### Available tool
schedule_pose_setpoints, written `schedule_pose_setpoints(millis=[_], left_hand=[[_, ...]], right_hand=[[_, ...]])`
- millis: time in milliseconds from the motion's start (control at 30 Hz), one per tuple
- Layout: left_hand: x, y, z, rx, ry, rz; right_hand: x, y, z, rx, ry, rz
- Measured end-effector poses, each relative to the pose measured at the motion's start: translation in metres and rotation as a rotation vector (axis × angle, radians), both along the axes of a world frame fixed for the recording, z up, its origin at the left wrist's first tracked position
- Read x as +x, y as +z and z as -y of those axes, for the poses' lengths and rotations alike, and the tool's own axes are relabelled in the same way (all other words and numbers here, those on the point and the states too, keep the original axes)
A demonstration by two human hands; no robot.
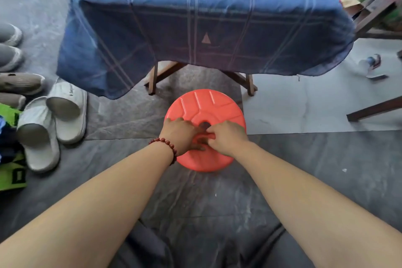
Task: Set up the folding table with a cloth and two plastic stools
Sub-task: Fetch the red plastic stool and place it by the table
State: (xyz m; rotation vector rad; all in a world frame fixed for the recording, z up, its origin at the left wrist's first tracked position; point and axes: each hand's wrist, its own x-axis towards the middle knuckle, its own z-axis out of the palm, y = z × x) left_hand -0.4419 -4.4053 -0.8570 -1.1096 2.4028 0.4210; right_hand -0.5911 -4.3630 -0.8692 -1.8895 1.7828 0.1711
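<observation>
A round orange-red plastic stool (208, 104), seen from above as a flat ribbed disc with a hole in its middle, sits on the dark floor just in front of the folding table. Both hands rest on its near half. My left hand (180, 132), with a red bead bracelet at the wrist, and my right hand (226, 137) curl their fingers into the middle hole and grip there. A blue checked cloth (204, 24) covers the folding table, whose crossed wooden legs (153, 80) show under the hem. Only this one stool is in view.
Several pale slippers and shoes (52, 119) lie along the left floor, next to a green and black bag (15, 172). A wooden shelf frame (378, 15) with packets stands at the right, a small bottle (373, 65) on the pale tile beside it.
</observation>
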Motion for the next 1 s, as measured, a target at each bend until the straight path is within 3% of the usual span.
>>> schedule_pose_setpoints(millis=[1000], left_hand=[[-0.01, -0.042, -0.003, -0.006, 0.044, -0.004]], right_hand=[[-0.004, -0.033, 0.001, 0.077, -0.08, -0.049]])
